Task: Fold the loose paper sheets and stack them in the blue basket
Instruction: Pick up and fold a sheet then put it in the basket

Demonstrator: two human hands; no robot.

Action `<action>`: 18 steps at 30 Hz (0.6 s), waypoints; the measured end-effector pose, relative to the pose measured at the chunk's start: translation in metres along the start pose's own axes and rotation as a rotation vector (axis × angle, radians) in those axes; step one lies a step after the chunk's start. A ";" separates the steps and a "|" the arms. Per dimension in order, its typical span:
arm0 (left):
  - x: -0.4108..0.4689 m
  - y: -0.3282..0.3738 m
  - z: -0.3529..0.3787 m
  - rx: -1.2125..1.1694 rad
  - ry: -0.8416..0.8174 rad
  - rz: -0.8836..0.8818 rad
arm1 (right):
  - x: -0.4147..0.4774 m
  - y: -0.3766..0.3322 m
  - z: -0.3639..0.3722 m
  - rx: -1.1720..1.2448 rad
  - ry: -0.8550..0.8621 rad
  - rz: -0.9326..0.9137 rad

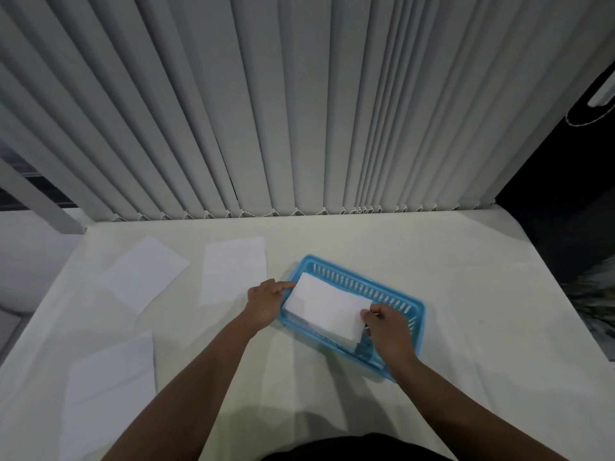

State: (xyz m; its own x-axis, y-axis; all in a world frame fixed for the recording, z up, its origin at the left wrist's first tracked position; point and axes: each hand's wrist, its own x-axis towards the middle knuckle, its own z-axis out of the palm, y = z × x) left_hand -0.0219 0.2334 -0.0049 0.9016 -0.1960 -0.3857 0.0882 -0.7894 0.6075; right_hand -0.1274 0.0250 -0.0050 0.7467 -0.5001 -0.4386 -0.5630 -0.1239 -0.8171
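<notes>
A person is leaning over a pale table (332, 387), seen from above through a wide-angle head camera, with both bare forearms reaching forward. A blue basket (404, 299) with slotted walls is sitting a little right of the table's centre, turned at an angle to the table's edges. A folded white paper sheet (327, 306) is lying in the basket, over its left part, with more white paper showing beneath it. The left hand (264, 302) is resting at the basket's left end, its fingers extended and touching the folded sheet's left edge; whether they are pinching the paper or only touching it cannot be told. The right hand (387, 331) is sitting over the basket's near right part, its thumb and fingers closing on the sheet's right corner. Three unfolded sheets are lying flat on the table's left half: one (234, 269) just left of the left hand, one (144, 272) toward the far left corner, and one (111, 392) near the left edge, closest to the person. Grey vertical blinds (266, 104) are hanging along the table's far edge.
</notes>
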 end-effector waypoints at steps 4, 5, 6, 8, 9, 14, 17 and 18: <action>0.003 -0.004 0.000 -0.050 -0.020 -0.011 | 0.003 0.003 0.001 0.061 0.007 0.031; 0.004 -0.004 0.001 -0.060 -0.028 -0.014 | 0.003 0.004 0.001 0.077 0.011 0.043; 0.003 -0.004 0.002 -0.066 -0.036 -0.020 | 0.004 0.005 0.001 0.088 0.013 0.052; 0.004 -0.005 0.003 -0.077 -0.041 -0.011 | 0.004 0.005 0.001 0.103 0.018 0.059; 0.005 -0.005 0.003 -0.081 -0.041 -0.008 | 0.004 0.004 0.001 0.107 0.022 0.059; 0.009 -0.008 0.003 -0.076 -0.054 -0.022 | 0.004 0.001 0.004 0.111 0.035 0.056; 0.009 -0.009 0.003 -0.081 -0.067 -0.012 | 0.004 0.001 0.006 0.127 0.047 0.061; 0.009 -0.009 0.003 -0.082 -0.070 -0.014 | 0.004 0.001 0.006 0.129 0.048 0.065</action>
State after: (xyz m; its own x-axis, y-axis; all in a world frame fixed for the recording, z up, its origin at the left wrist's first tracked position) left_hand -0.0153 0.2375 -0.0159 0.8686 -0.2279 -0.4400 0.1372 -0.7426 0.6555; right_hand -0.1227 0.0286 -0.0095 0.6905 -0.5444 -0.4763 -0.5569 0.0200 -0.8303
